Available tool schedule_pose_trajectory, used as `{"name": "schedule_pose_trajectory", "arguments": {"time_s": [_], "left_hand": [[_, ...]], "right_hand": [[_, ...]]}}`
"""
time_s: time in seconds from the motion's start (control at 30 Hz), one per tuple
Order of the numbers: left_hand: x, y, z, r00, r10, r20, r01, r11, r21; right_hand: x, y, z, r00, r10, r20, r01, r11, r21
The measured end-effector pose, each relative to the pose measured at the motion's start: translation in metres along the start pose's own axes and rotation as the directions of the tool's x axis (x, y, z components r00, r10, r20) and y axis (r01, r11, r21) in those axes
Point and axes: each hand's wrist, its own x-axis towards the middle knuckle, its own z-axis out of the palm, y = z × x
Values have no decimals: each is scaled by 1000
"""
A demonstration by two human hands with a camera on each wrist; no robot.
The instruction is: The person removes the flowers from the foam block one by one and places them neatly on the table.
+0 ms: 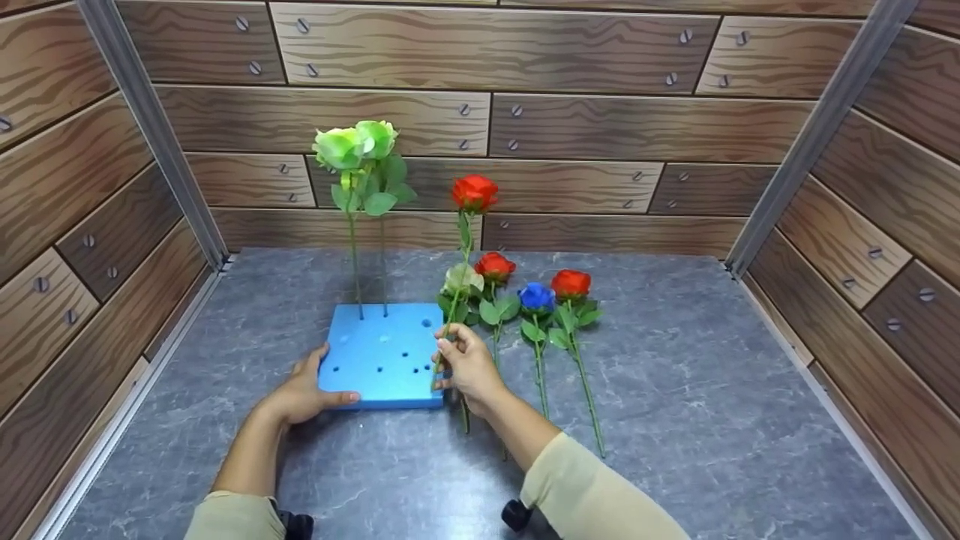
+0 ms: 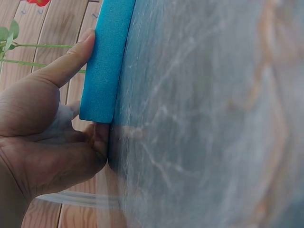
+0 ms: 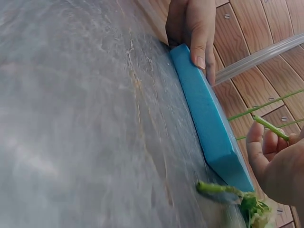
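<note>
A blue foam block (image 1: pixel 375 345) with several small holes in its top lies flat on the table. My left hand (image 1: pixel 304 390) holds its near left corner, thumb over the top and fingers along the side; the left wrist view shows the thumb (image 2: pixel 71 57) on that face. Two pale green roses (image 1: pixel 356 146) stand upright in the block's far holes. My right hand (image 1: pixel 469 367) pinches the stem of a red rose (image 1: pixel 475 193), flower up, over the block's right edge. The stem's cut end (image 3: pixel 266 124) sticks out past the fingers in the right wrist view.
Right of the block lie a whitish rose (image 1: pixel 463 279), a second red rose (image 1: pixel 495 266), a blue rose (image 1: pixel 537 297) and a third red rose (image 1: pixel 571 283), stems toward me. Wood-patterned walls (image 1: pixel 495 52) enclose the grey marbled table (image 1: pixel 712 390) at the back and sides.
</note>
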Motion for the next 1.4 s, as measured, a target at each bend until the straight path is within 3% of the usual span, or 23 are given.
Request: {"name": "schedule_pose_trajectory", "arguments": {"time_s": [0.5,1.0,1.4], "left_hand": [[-4,0,-5,1000,-13,-2,13,1000,8],[-1,1,-1,1000,-3,4,3,1000,11],[-1,2,0,1000,-15,13,16,1000,-10]], "right_hand": [[-24,-12,-42,997,55,54,-51,996,-69],[-57,-27,-121,993,105,54,-94,981,-168],[-76,-38,-172,986,146,76,-123,961,-246]]}}
